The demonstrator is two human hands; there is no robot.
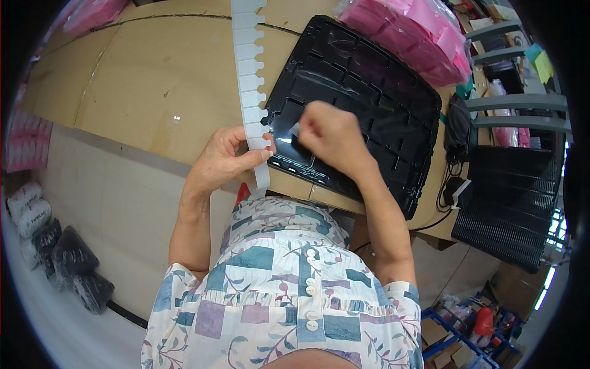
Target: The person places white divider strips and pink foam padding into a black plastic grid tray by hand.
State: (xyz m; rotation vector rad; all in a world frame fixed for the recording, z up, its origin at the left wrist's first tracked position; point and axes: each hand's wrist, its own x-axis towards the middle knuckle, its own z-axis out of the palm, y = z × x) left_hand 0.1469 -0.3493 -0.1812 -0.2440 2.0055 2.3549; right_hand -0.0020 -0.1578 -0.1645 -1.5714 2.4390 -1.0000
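A long white strip [249,67] with a row of notched tabs along its right edge runs from the top of the view down toward my lap. My left hand [224,157] pinches it near its lower end, thumb in front and fingers behind. To the right lies a black plastic tray [387,111] with moulded compartments. Over the tray's left part, my right hand [332,135] is closed and slightly blurred by motion. Something small and pale shows at its fingertips, too smeared to name.
The tray rests on a cardboard-covered table [153,74]. Pink items in clear plastic [412,37] lie beyond it. At the right are a black folded umbrella [456,129], a cable and a stack of black trays [504,203]. Dark bags [74,258] stand on the floor at left.
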